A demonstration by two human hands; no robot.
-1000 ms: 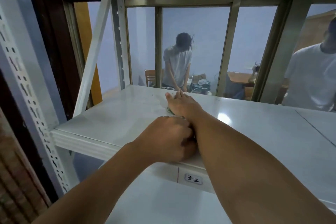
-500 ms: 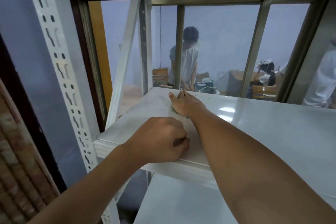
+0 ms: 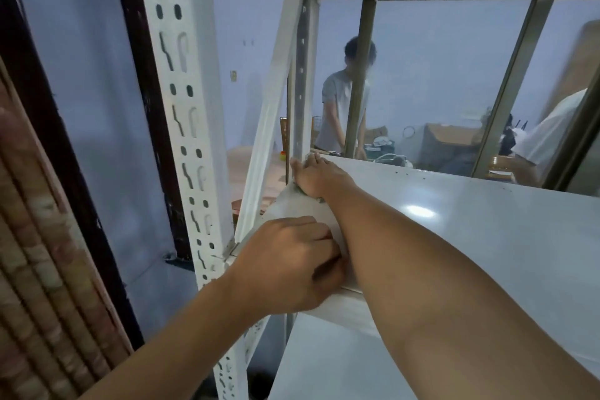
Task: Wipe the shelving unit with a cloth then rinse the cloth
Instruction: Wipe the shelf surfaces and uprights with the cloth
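Observation:
The white metal shelf (image 3: 487, 237) of the shelving unit stretches from the centre to the right. My right hand (image 3: 319, 177) lies flat with straight fingers at the shelf's far left corner, beside the rear post. It presses a cloth (image 3: 322, 200) onto the surface; only a thin greenish edge of the cloth shows under the palm. My left hand (image 3: 285, 265) is curled over the shelf's front edge near the left corner, fingers on top, and grips that edge.
A perforated white upright post (image 3: 181, 107) stands at the left, with a diagonal brace (image 3: 272, 101) behind it. A lower shelf (image 3: 341, 367) lies below. Behind the unit is a framed window (image 3: 506, 84), with two people beyond the glass. A brick wall (image 3: 39, 269) is at the far left.
My right hand has slid the cloth left and back into the shelf's far left corner. My left hand has shifted left along the front edge, and my view has turned left.

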